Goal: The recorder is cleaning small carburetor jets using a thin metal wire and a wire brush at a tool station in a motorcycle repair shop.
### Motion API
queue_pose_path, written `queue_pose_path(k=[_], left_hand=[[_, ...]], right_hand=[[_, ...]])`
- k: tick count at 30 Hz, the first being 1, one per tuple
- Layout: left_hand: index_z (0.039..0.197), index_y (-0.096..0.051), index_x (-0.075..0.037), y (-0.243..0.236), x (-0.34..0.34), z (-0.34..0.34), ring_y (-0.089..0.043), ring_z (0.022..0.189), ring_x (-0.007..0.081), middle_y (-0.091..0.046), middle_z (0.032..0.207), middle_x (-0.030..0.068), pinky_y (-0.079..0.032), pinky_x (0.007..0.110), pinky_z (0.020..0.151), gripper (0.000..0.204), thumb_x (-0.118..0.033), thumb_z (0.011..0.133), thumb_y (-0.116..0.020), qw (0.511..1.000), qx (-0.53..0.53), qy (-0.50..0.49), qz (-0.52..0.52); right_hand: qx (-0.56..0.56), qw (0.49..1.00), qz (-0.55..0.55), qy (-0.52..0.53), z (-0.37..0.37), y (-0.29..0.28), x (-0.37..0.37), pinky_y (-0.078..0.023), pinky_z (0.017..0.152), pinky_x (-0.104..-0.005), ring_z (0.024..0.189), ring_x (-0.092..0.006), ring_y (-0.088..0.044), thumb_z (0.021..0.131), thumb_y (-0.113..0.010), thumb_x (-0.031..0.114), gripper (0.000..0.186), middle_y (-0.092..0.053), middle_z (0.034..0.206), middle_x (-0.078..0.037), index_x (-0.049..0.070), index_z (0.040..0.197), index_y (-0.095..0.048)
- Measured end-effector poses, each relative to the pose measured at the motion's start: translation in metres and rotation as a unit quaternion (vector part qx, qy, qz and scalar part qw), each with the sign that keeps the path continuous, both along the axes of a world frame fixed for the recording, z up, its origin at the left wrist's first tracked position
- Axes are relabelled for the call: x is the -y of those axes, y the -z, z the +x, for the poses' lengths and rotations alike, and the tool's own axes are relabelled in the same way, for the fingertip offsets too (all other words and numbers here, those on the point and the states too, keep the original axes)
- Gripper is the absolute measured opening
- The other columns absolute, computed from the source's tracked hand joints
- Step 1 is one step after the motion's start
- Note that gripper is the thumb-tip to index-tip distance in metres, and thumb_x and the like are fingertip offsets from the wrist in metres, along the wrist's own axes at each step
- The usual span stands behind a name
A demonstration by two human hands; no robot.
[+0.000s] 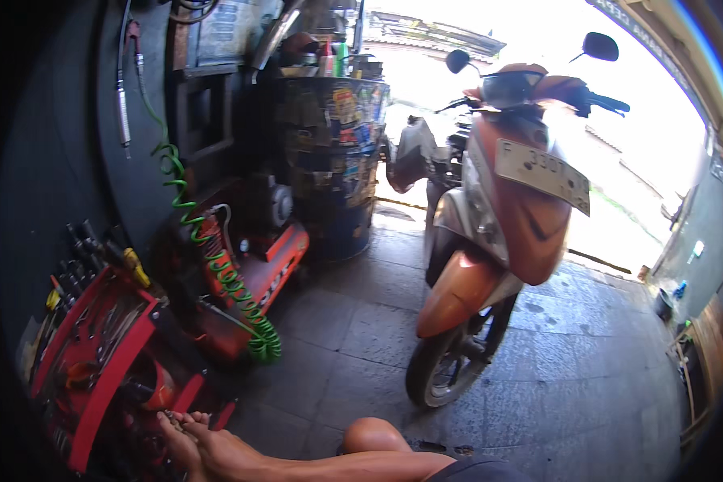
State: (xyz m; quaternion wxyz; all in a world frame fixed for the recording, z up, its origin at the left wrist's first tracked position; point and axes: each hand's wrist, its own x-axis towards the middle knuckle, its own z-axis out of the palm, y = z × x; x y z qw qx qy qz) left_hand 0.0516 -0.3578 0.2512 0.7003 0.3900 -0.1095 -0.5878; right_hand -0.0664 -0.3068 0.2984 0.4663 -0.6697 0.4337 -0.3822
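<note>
At the lower left, my left hand and my right hand are close together, fingers curled, at the front of a red tool rack. Small bits show at their fingertips, too small to name. The rack holds screwdrivers, wrenches and other tools, with yellow and black handles along its top. My bare knee is beside my right forearm.
An orange scooter stands on the tiled floor before an open doorway. A red compressor with a coiled green hose and a sticker-covered drum line the left wall. Boards lean at the right.
</note>
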Motion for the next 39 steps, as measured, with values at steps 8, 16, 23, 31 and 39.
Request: queue_pose_path(k=[8,16,23,31,39], left_hand=[[0.071,-0.047,-0.016,-0.011,0.02,-0.068,-0.055,0.061,0.0176,-0.05,0.062,0.0011,-0.053,0.035,0.059,0.04,-0.047,0.096,-0.049,0.997,-0.035,0.059,-0.033],[0.077,-0.046,-0.014,0.006,-0.012,0.016,-0.054,0.061,0.0194,-0.05,0.064,0.003,-0.05,0.036,0.06,0.037,-0.045,0.098,-0.042,1.0,0.0,0.009,0.001],[0.082,-0.045,-0.009,-0.02,-0.035,-0.052,-0.056,0.068,0.0229,-0.052,0.07,0.0078,-0.052,0.039,0.069,0.043,-0.045,0.102,-0.036,0.996,-0.086,-0.005,-0.012],[0.084,-0.048,-0.009,-0.016,-0.051,-0.039,-0.061,0.079,0.0229,-0.054,0.076,0.0069,-0.054,0.04,0.079,0.041,-0.044,0.103,-0.039,0.997,-0.057,-0.05,0.021],[0.085,-0.057,-0.008,0.0,-0.047,-0.024,-0.064,0.087,0.0281,-0.064,0.084,0.0119,-0.051,0.043,0.088,0.056,-0.058,0.097,-0.036,0.988,-0.147,0.004,-0.037]], right_hand=[[-0.021,0.995,-0.085,-0.038,-0.017,-0.006,0.019,-0.05,0.087,-0.0462,0.105,-0.0405,-0.062,0.099,-0.038,0.021,0.038,-0.062,0.116,-0.025,0.001,0.124,-0.057],[-0.012,0.998,-0.058,-0.023,0.01,0.013,-0.002,-0.053,0.08,-0.0477,0.095,-0.0452,-0.064,0.09,-0.049,0.012,0.042,-0.063,0.102,-0.031,0.001,0.131,-0.048],[-0.106,0.993,0.048,0.009,-0.027,-0.024,-0.019,-0.051,0.081,-0.0492,0.093,-0.0469,-0.063,0.088,-0.046,0.008,0.043,-0.063,0.094,-0.033,0.002,0.13,-0.051],[-0.161,0.986,0.05,0.0,-0.009,-0.013,-0.025,-0.049,0.081,-0.0549,0.089,-0.051,-0.061,0.089,-0.046,0.012,0.044,-0.063,0.091,-0.034,0.009,0.133,-0.05],[-0.155,0.988,0.01,-0.023,-0.021,-0.01,-0.003,-0.052,0.08,-0.0454,0.088,-0.0412,-0.068,0.089,-0.05,0.009,0.039,-0.065,0.09,-0.03,0.005,0.128,-0.057]])
